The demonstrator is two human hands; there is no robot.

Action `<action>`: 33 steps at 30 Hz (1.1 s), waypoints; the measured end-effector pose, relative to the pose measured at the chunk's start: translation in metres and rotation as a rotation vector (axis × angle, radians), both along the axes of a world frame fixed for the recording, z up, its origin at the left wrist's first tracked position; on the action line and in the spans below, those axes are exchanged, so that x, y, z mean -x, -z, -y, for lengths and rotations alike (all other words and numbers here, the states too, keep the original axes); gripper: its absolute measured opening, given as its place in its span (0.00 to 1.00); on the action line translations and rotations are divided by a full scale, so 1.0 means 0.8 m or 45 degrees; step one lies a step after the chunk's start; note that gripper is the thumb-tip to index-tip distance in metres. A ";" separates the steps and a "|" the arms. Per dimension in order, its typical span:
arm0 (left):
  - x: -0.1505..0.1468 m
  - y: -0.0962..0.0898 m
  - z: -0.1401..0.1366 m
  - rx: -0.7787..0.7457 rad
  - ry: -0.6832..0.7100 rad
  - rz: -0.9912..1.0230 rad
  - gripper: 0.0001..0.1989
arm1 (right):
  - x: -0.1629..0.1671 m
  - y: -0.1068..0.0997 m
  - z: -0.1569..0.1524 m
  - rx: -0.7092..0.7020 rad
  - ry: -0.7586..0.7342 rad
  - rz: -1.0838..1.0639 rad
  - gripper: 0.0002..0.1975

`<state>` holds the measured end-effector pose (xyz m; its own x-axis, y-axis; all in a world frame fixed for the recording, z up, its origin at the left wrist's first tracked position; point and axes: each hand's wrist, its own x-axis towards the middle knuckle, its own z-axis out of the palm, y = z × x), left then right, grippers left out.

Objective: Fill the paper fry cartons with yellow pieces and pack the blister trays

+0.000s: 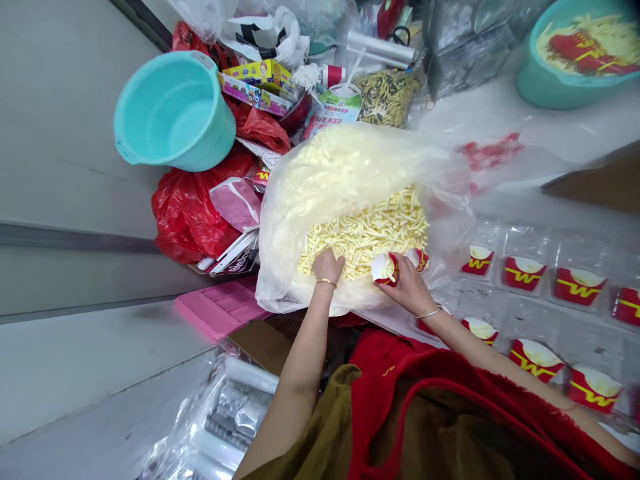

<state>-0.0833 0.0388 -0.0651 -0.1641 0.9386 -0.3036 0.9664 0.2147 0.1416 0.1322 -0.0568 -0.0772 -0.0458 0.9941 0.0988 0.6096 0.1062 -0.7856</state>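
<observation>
A large translucent plastic bag (290, 193) lies with its mouth spread around a heap of pale yellow, fry-shaped sticks (370, 233). At the heap's near left edge, my left hand (328, 267) is closed with its fingers curled down among the sticks; what it grips is hidden. To its right, my right hand (409, 287) grasps a small red-and-white fry carton (384, 268), tilted with its mouth toward the left and a few sticks showing inside. Another red-and-white carton (421, 259) shows behind the fingers of that hand.
Clear plastic trays at right hold several red cartons (524, 273) with yellow marks. A turquoise tub (170, 113) stands at upper left above red plastic bags (195, 213). Another turquoise tub (555, 90), upper right, contains sticks and red cartons. A pink panel (220, 310) lies left of the bag.
</observation>
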 end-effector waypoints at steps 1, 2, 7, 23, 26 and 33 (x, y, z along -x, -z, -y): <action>0.000 0.005 -0.001 -0.035 -0.004 0.084 0.06 | 0.001 0.000 0.001 0.001 -0.008 0.002 0.38; 0.000 0.009 0.000 -0.079 -0.045 0.236 0.05 | 0.001 0.001 0.002 0.006 -0.011 0.003 0.38; 0.009 0.003 0.005 -0.186 -0.393 1.067 0.07 | -0.002 0.007 0.002 0.032 0.011 -0.002 0.40; -0.060 -0.058 0.059 -0.106 0.295 0.800 0.04 | 0.036 -0.009 -0.014 -0.038 -0.070 -0.012 0.32; -0.081 -0.065 0.071 -0.043 0.631 0.437 0.09 | 0.027 0.000 -0.003 -0.069 -0.095 -0.012 0.29; -0.055 -0.047 0.038 -0.027 0.442 0.667 0.13 | 0.000 0.013 0.011 -0.061 -0.080 0.036 0.36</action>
<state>-0.0389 0.0087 -0.0273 0.3172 0.9170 -0.2417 0.7803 -0.1075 0.6161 0.1325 -0.0653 -0.0875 -0.1112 0.9833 0.1444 0.6225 0.1822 -0.7611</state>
